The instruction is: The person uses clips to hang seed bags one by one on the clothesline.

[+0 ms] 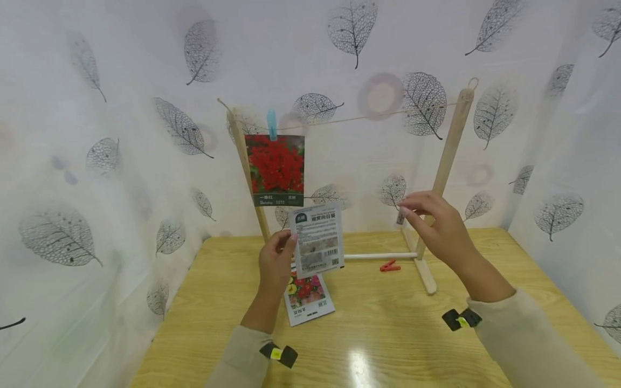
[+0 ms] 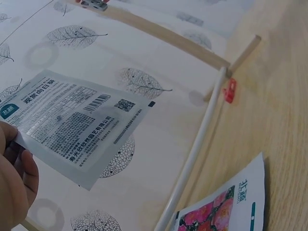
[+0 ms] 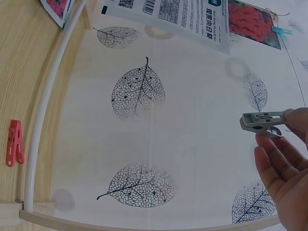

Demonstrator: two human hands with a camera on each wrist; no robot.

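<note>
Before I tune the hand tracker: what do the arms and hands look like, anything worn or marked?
Left hand and right hand are bare, no gloves. Left sleeve and right sleeve are long, plain, pale beige. By each cuff sits a black, angular two-part marker with a yellow centre: left marker, right marker. No cables visible.

Pale sheeting [image 1: 271, 64] hangs along the far, left and right sides, printed with dark, veined skeleton leaves [image 1: 353, 27] and faint round shapes, its surface softly creased at left. Below it spreads a yellowish wood-grain table [image 1: 388, 318], with a bright patch of reflected light [image 1: 359, 367] at the near middle.
</note>
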